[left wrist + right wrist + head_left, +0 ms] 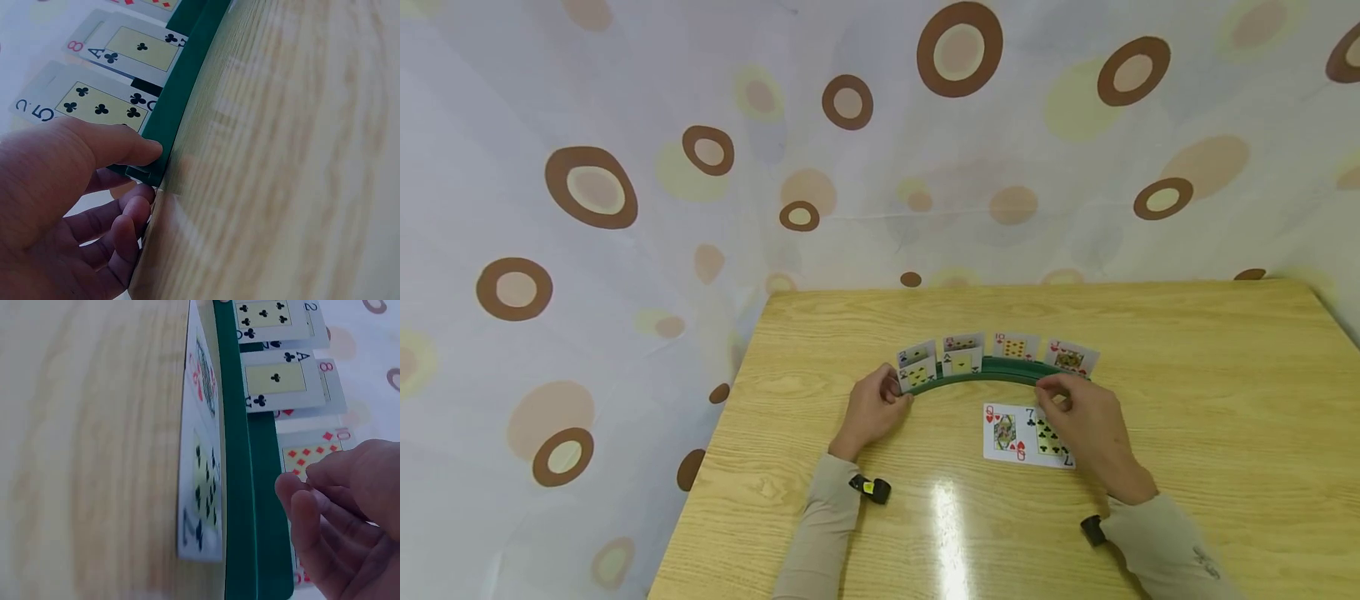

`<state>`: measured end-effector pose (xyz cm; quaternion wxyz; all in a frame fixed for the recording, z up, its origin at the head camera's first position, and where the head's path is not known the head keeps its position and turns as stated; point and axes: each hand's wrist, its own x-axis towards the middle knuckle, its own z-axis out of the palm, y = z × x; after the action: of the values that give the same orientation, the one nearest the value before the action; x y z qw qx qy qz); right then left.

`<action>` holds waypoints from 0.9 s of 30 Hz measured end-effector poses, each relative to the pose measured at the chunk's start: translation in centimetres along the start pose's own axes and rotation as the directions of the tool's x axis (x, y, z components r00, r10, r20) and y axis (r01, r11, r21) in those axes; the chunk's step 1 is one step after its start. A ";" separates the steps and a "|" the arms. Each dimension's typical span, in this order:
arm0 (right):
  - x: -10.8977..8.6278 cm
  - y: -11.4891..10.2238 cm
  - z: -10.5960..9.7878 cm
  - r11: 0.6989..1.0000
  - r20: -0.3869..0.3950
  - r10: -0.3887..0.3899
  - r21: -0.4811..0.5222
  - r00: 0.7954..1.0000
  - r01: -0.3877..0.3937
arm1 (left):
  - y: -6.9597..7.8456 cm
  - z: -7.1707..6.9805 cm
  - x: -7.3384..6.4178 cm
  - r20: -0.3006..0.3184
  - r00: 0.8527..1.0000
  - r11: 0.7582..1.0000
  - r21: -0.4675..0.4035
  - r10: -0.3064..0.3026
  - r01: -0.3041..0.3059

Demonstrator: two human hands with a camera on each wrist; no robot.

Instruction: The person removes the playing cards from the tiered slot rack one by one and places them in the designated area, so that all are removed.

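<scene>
One left grip (870,410) pinches the card holder (1011,367) — right grip (1088,421) hangs loosely curled.

beige sleeves (824,525) | black wrist devices (881,492) | yellow label (868,487), left | dark marking (1207,562), right sleeve (1161,533)

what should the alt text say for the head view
A person's left hand grips the left end of a curved green holder in which playing cards stand; their right hand is near its right end. On the wooden table in front lie a queen of hearts and a seven of clubs.
</scene>
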<state>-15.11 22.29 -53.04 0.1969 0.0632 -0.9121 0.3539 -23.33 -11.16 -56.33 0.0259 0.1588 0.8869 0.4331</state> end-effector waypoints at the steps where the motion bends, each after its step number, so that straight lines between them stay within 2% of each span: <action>1: 0.3 -0.2 0.3 1.000 -0.003 -0.015 -0.009 1.000 0.015 | 0.0 0.0 0.0 0.000 1.000 1.000 -0.002 0.000 0.000; 7: 1.8 -1.3 2.3 0.998 0.014 -0.049 -0.043 0.999 0.049 | -0.2 0.1 -0.2 0.001 1.000 1.000 -0.005 -0.005 0.005; 14: 3.1 -2.1 3.5 0.999 -0.023 -0.052 -0.016 0.998 0.052 | 0.0 0.1 -0.2 0.004 1.000 1.000 0.005 -0.010 0.010; 23: 4.2 -2.2 4.8 0.999 0.003 -0.047 -0.012 0.999 0.047 | -0.5 0.2 0.1 -0.024 0.999 0.999 -0.008 0.048 -0.048; 27: 4.5 -2.3 5.1 0.999 0.017 -0.040 -0.013 0.999 0.041 | -0.3 0.1 0.1 -0.012 1.000 1.000 0.006 0.022 -0.022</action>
<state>-20.21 17.25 -53.22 0.1970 0.0833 -0.9147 0.3430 -23.46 -11.23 -56.64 0.0155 0.1659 0.8865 0.4316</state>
